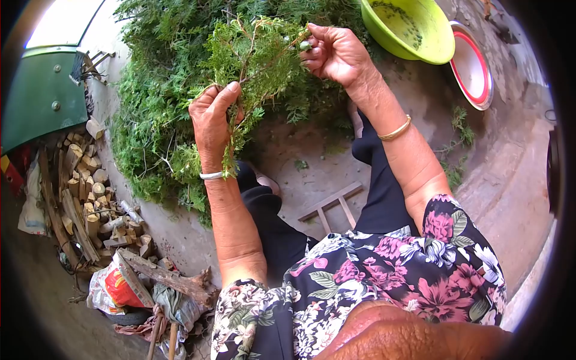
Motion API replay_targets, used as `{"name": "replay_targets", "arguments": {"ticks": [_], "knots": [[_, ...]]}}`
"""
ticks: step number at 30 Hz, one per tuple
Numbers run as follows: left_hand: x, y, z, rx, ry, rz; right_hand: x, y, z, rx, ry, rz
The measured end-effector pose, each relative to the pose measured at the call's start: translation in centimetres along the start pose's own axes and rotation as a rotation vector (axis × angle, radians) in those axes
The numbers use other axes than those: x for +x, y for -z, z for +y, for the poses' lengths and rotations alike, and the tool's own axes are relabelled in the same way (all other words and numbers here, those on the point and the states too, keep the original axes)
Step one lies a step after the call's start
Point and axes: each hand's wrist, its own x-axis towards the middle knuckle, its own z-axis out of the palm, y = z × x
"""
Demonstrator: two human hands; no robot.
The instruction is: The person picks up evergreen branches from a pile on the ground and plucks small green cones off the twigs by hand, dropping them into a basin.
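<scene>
A leafy green sprig (255, 57) with thin reddish stems is held up between my two hands. My left hand (216, 114) is closed round its stem, thumb on top. At the sprig's right side my right hand (336, 55) pinches a tip, with small pale green bits by the fingers. Behind and below the sprig lies a large heap of cut green branches (156, 114) on the ground. To the right of my right hand is a lime green basin (384, 30) with small dark green pieces inside.
A white basin with a red rim (471, 69) leans beside the green one. Loose sprigs (462, 126) lie at the right. A wooden frame (333, 204) is between my legs. Stacked firewood (90, 192) and bags (120, 288) stand at the left, below a green panel (45, 99).
</scene>
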Motion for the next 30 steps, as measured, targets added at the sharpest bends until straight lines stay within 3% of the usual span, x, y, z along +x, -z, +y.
{"name": "replay_targets", "arguments": {"ticks": [4,7,8,13,16,23,30], "knots": [[0.1,-0.1,-0.3,-0.007,0.019,-0.041,-0.1,-0.2,0.3,-0.011,0.008,0.133],[0.0,0.5,0.1,-0.066,0.021,-0.032,-0.2,0.8,-1.6,0.374,0.026,-0.156],[0.0,0.8,0.2,-0.090,0.024,0.007,-0.3,1.1,-2.3,0.336,0.059,-0.284],[0.3,1.5,-0.3,-0.322,0.001,0.007,-0.7,-0.3,-0.5,0.003,0.128,-0.034],[0.5,1.8,-0.3,-0.349,0.025,0.062,-0.7,-1.1,0.5,-0.046,0.077,0.001],[0.7,2.2,-0.6,-0.263,0.021,0.096,-0.3,-2.2,3.3,-0.701,0.094,0.083],[0.2,1.6,0.0,-0.175,0.010,0.100,-0.3,-2.6,3.3,-0.627,0.191,0.137]]}}
